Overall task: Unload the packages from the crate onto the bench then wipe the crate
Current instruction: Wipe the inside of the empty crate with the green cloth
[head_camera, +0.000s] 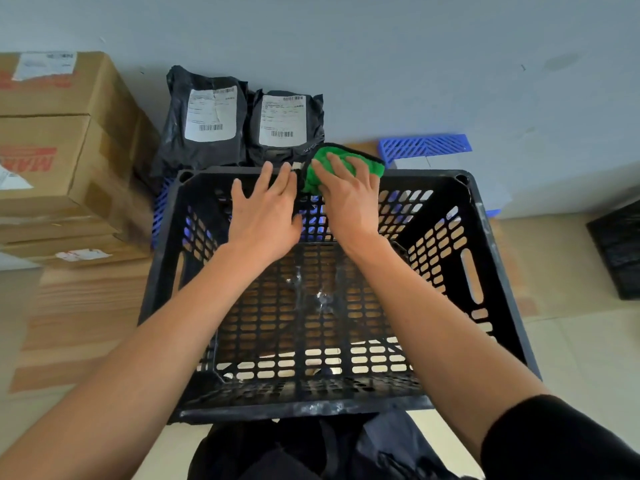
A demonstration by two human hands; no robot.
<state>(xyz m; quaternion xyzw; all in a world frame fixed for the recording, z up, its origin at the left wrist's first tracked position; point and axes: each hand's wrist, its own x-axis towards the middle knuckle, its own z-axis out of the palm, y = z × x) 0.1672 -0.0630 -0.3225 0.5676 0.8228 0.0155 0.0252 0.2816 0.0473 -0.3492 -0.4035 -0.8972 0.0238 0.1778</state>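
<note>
Two black packages (pixel 239 119) stand at upper centre of the head view, behind the black crate (pixel 485 271), so unloading looks done and wiping is under way. The right hand (pixel 349 199) presses a green cloth (pixel 329 159) onto the crate's far rim at upper centre, fingers fairly straight over it. The left hand (pixel 265 216) lies spread and flat on that rim just left of the cloth, probably steadying the crate. Cardboard boxes (pixel 62 140) are stacked at upper left.
</note>
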